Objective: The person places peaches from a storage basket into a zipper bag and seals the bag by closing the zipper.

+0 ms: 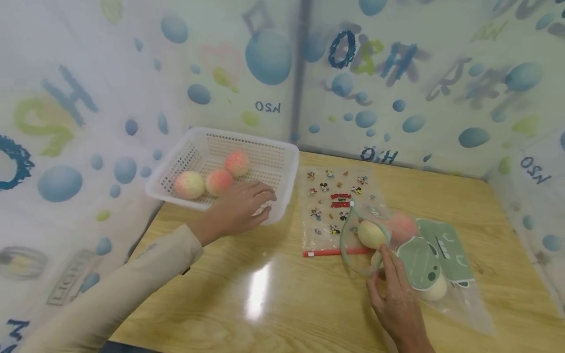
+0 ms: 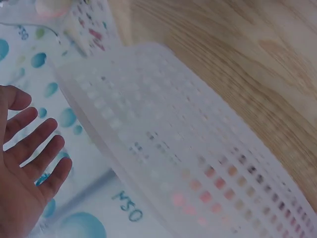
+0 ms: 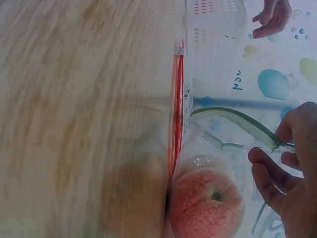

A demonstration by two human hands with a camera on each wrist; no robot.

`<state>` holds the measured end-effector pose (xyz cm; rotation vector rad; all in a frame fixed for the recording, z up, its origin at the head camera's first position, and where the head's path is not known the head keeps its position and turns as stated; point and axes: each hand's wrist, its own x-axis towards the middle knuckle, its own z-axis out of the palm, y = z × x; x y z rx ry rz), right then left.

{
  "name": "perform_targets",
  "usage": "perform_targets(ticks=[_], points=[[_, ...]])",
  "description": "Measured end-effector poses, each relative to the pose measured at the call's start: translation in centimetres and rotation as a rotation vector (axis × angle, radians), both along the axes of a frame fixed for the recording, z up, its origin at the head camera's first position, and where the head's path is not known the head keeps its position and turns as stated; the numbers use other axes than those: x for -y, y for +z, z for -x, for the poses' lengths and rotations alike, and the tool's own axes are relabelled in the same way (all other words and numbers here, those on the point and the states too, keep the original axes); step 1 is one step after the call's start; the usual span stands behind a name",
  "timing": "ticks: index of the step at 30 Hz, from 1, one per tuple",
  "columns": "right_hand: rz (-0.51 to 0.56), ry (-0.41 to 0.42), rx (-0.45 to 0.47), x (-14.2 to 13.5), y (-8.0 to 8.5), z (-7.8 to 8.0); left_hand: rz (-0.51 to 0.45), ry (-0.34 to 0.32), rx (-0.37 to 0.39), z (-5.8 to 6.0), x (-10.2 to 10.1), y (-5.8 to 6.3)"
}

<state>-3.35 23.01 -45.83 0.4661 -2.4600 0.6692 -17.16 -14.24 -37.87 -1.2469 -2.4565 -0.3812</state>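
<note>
Two hands were at work on the pale wooden table. The left hand lay open, fingers straight, against the near rim of the white perforated plastic basket and held nothing. The right hand pinched the green zip edge of the clear green-printed bag, holding its mouth open. Judged advice: the mouth should be kept wide and lifted so a peach clears the zip without snagging. Count: three pink-yellow peaches in the basket; at least two more inside the green bag, one just at its mouth. One clear sticker-printed bag with a red zip lay flat between basket and green bag.
</note>
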Motion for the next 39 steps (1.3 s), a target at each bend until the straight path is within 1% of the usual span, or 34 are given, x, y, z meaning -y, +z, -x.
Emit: perform_targets(ticks=[4,12,18,21,23,25,28,30,36,39], points=[[0.001,0.008,-0.003,-0.1,0.0,0.1,-0.017,0.030,-0.014,0.7,2.2,-0.2],[0.014,0.015,-0.017,-0.3,-0.2,0.0,0.037,0.176,0.038,1.7,5.0,-0.3],[0.004,0.008,0.004,-0.2,-0.2,0.0,0.023,0.263,0.041,3.0,6.8,-0.3],[-0.001,0.001,0.012,-0.2,-0.2,0.0,0.048,0.320,0.045,3.4,7.8,-0.4],[-0.002,-0.002,0.015,-0.1,-0.2,-0.1,0.087,0.366,0.058,3.5,8.4,-0.5],[-0.006,-0.007,0.022,-0.1,-0.2,-0.1,0.125,0.410,0.087,3.5,8.9,-0.4],[-0.010,-0.015,0.031,0.0,-0.3,-0.1,0.180,0.476,0.163,3.6,9.6,-0.2],[-0.012,-0.019,0.035,0.0,-0.3,-0.1,0.212,0.527,0.228,3.7,10.0,-0.1],[-0.006,-0.015,0.016,0.0,-0.4,-0.1,0.292,0.716,0.426,4.0,11.4,-0.1],[0.006,-0.003,-0.001,0.0,-0.5,-0.1,0.334,0.772,0.488,4.2,12.2,0.0]])
